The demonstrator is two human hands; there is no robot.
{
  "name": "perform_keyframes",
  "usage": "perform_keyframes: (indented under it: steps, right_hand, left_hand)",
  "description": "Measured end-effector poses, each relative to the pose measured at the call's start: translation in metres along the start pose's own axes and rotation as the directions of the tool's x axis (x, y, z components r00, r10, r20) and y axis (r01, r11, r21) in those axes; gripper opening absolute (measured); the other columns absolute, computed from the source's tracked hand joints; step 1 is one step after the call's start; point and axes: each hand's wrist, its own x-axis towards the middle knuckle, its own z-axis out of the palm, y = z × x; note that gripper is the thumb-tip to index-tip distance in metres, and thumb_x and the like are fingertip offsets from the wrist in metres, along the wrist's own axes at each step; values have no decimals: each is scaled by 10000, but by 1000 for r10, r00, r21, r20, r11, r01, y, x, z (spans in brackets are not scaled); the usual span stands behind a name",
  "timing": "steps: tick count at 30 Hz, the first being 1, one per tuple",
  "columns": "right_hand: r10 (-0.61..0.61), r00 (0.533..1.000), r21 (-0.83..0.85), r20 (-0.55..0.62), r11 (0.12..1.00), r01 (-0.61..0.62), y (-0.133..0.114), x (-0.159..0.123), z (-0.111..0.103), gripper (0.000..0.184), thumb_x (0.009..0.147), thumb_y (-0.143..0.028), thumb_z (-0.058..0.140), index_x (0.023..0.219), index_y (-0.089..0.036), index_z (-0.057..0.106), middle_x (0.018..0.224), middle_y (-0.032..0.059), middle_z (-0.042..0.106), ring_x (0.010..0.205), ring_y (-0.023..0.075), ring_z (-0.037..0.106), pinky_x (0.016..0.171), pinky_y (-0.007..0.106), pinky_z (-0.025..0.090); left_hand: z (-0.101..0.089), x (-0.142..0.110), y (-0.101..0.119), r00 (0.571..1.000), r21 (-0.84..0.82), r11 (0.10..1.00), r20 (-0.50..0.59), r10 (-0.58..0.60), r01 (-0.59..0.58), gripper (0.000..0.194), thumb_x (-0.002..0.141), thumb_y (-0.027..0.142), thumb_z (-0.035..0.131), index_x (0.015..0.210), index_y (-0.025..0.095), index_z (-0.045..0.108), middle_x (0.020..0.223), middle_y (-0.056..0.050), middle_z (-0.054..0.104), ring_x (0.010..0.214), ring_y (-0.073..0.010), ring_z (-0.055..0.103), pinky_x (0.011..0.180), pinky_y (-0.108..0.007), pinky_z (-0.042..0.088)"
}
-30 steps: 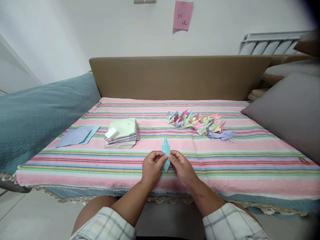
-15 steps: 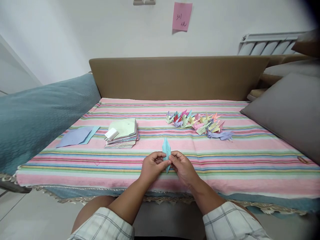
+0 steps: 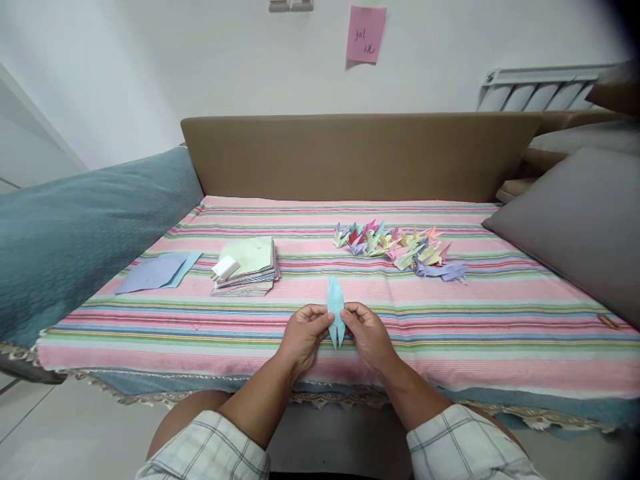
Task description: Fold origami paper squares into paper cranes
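Note:
Between my two hands is a light blue folded origami paper (image 3: 335,301), long and narrow, with two pointed legs split apart at its lower end. My left hand (image 3: 306,333) pinches its left edge between thumb and fingers. On the opposite edge, my right hand (image 3: 366,333) grips it the same way. The paper is held over the near part of the striped cloth (image 3: 450,367), its single blunt end pointing away from me.
Folded paper cranes (image 3: 395,248) in many colours lie grouped beyond my right hand. To the left sits a stack of coloured paper (image 3: 250,257) with a white plug adapter (image 3: 225,267) on it. Purple and blue sheets (image 3: 150,272) lie farther left. A grey cushion (image 3: 580,220) borders the right.
The folded blue paper looked narrower and now shows a wider flat face with its two split legs visible. Both thumbs have moved apart to its edges.

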Motion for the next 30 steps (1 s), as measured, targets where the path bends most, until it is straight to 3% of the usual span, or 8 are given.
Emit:
perform_keyframes:
  steps: [9, 12, 14, 20, 24, 30]
  right_hand:
    - [12, 1000, -7, 15, 1000, -12, -7, 1, 3, 267, 707, -418, 697, 827, -190, 626, 646, -23, 566, 551, 99, 460, 515, 230, 379]
    - [30, 997, 19, 65, 999, -31, -12, 1, 2, 285, 692, -419, 708, 846, -190, 633, 661, -18, 577, 572, 105, 479, 527, 232, 392]
    - [43, 996, 12, 76, 999, -44, -13, 0, 1, 270, 673, -422, 721, 755, -180, 634, 595, -31, 542, 540, 95, 448, 511, 228, 376]
    - [70, 998, 35, -2, 997, -69, -13, 1, 1, 306, 610, -427, 759, 591, -169, 596, 482, -62, 444, 474, 72, 353, 464, 222, 302]
    - [79, 997, 49, -19, 996, -78, -11, 1, 2, 321, 614, -441, 754, 589, -168, 588, 496, -56, 466, 476, 72, 362, 471, 223, 297]
    - [129, 985, 15, 117, 991, -132, -13, 1, -3, 321, 609, -420, 767, 744, -159, 637, 557, -52, 508, 487, 67, 381, 480, 218, 301]
  left_hand:
    - [0, -1, -2, 987, 51, 986, -14, 157, -156, 471, 473, 240, 855, 788, 172, 511, 623, 64, 623, 521, -65, 570, 536, -183, 446]
    - [-1, -2, -2, 988, 109, 983, 64, 141, -147, 488, 509, 268, 844, 829, 174, 487, 656, 35, 656, 543, -89, 596, 566, -214, 465]
    - [-2, -2, -3, 985, 142, 979, 119, 126, -143, 485, 539, 280, 832, 859, 171, 485, 672, 21, 668, 564, -99, 610, 593, -225, 471]
    - [-3, -3, -1, 980, 170, 979, 184, 79, -111, 620, 522, 259, 847, 992, 177, 451, 734, -15, 697, 634, -150, 652, 646, -268, 487]
    - [-1, -3, -1, 979, 210, 975, 203, 26, -70, 665, 495, 273, 860, 992, 174, 429, 673, -17, 691, 609, -180, 659, 630, -286, 485]
    - [-3, -4, 0, 974, 318, 945, 229, 3, -77, 585, 551, 300, 829, 981, 161, 459, 646, -2, 671, 547, -133, 618, 549, -223, 430]
